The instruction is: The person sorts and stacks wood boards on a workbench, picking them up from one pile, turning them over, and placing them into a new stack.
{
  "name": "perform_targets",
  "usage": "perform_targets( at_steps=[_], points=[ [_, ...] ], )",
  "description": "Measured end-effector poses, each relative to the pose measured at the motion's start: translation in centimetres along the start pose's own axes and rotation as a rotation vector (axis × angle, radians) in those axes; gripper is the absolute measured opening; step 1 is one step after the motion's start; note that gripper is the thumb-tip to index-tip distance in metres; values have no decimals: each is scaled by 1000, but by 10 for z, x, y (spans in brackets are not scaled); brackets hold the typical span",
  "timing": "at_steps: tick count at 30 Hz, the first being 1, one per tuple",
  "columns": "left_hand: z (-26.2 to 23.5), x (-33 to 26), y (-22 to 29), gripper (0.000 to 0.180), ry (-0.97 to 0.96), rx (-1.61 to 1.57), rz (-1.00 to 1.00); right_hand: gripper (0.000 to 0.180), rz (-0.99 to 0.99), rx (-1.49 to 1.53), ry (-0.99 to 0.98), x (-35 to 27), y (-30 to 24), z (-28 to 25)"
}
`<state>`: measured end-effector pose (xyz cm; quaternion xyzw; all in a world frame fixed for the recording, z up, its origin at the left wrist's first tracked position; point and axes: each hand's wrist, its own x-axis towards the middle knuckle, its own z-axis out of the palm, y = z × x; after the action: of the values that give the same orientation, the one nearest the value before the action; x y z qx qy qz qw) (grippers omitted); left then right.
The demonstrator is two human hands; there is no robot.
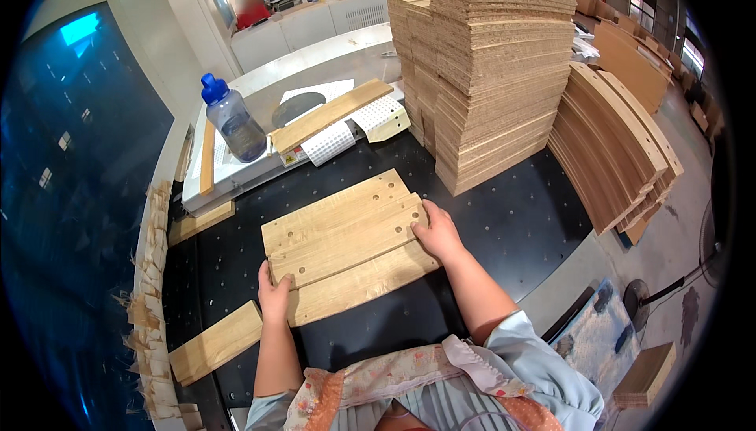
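Note:
A light wood-grain board with drilled holes near its ends lies between my hands. My left hand grips its left end, thumb on top and fingers round the edge. At the opposite end, my right hand is closed on it in the same way. Beyond it a similar drilled board lies alongside. On the near side is another light board, partly beneath the held one. A separate narrow board rests at the lower left, close to my left forearm.
The black worktable is dotted with small studs. A tall stack of particleboard panels rises at the far right, beside more stacked strips. A blue-capped bottle and label sheets stand on a white ledge. A fan is right.

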<state>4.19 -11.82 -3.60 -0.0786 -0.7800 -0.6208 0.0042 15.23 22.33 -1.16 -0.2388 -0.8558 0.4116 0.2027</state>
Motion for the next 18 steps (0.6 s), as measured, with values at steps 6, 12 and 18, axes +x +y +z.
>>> perform_targets(
  at_steps=[6,12,18],
  points=[
    [1,3,-11,54,31,11,-80,55,124,39,3,0,-6,-6],
    [6,21,16,53,132,-76,57,54,-1,103,113,19,-20,-4],
    [15,84,6,64,86,202,-83,60,-63,-8,30,76,-15,24]
  ],
)
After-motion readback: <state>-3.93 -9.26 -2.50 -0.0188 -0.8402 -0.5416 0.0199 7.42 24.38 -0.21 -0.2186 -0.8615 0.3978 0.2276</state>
